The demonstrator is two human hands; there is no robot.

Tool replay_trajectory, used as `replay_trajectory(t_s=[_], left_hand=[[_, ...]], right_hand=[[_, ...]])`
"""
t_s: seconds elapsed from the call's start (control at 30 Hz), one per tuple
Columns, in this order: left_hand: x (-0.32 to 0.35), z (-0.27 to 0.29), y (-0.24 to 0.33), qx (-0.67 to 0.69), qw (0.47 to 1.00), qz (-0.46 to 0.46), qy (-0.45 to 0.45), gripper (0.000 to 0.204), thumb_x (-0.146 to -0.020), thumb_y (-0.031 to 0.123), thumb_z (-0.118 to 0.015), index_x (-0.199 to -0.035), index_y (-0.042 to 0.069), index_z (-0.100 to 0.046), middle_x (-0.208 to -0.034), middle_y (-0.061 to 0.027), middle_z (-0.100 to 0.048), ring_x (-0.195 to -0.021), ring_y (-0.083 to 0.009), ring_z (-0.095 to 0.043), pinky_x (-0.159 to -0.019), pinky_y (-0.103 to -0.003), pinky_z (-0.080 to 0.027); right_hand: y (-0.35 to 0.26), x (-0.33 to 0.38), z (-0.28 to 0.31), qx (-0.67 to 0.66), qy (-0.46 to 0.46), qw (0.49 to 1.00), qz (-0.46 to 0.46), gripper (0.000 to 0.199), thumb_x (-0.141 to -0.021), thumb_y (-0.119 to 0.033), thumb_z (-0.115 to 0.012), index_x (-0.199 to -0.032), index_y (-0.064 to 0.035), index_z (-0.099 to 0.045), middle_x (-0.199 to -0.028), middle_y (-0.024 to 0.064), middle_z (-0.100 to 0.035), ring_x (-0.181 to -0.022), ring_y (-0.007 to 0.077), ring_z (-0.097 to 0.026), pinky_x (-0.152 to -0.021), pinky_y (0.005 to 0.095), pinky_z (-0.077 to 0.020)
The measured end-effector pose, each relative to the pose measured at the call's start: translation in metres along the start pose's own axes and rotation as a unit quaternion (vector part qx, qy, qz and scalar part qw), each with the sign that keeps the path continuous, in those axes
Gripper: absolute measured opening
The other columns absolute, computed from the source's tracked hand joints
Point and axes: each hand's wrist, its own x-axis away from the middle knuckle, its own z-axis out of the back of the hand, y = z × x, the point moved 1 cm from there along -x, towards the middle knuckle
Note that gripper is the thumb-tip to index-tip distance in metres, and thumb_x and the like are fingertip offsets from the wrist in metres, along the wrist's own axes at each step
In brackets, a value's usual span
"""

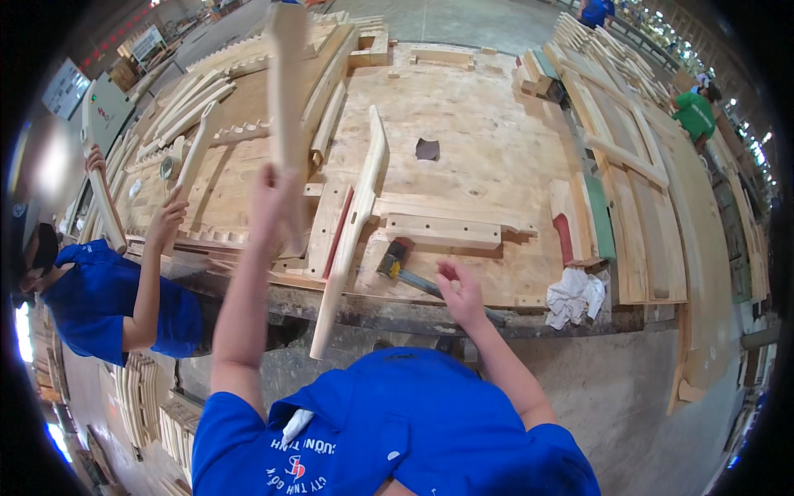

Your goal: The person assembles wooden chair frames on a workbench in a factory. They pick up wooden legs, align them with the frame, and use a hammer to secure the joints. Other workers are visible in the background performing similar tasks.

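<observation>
My left hand (277,194) is closed around a long, shaped wooden chair leg (287,91), raised upright over the bench and blurred by motion. Close to the bench's near edge is my right hand (461,293), its fingers loosely bent and apart, with nothing visible in them. Just beside it lies a hammer (394,258) with a dark head and a grey handle running beneath the hand. Between my hands, a second curved wooden leg (356,217) rests across wooden blocks, its lower end jutting past the edge. A wooden rail with holes (442,231) lies right of that leg.
At left, a co-worker in blue (124,298) holds wooden pieces. A dark sandpaper scrap (427,150) lies on the plywood bench top (496,124). Right are a crumpled white cloth (576,298), a green-faced block (597,217) and stacked wooden frames (628,157).
</observation>
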Motion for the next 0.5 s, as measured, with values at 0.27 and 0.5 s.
replay_trajectory(t_s=[0.27, 0.5], left_hand=[[0.177, -0.217, 0.026, 0.242, 0.913, 0.231, -0.235, 0.039, -0.086, 0.025, -0.063, -0.109, -0.003, -0.048, -0.092, -0.013, -0.058, -0.075, -0.016, -0.061, -0.063, -0.028, -0.051], [0.235, -0.291, -0.027, 0.085, 0.931, 0.072, -0.348, 0.033, -0.086, 0.022, -0.063, -0.111, 0.001, -0.055, -0.103, -0.0118, -0.06, -0.095, -0.0199, -0.057, -0.08, -0.033, -0.048]], right_hand=[[-0.028, -0.008, 0.04, -0.173, -0.041, 0.963, -0.203, 0.089, -0.076, 0.002, -0.059, -0.148, -0.014, -0.01, -0.129, 0.0166, -0.042, -0.106, 0.0216, -0.053, -0.093, 0.0321, -0.0457], [0.025, 0.026, 0.111, -0.034, 0.107, 0.983, -0.143, 0.077, -0.076, 0.0, -0.059, -0.144, -0.0029, -0.022, -0.126, 0.0171, -0.049, -0.112, 0.024, -0.054, -0.094, 0.0323, -0.0442]])
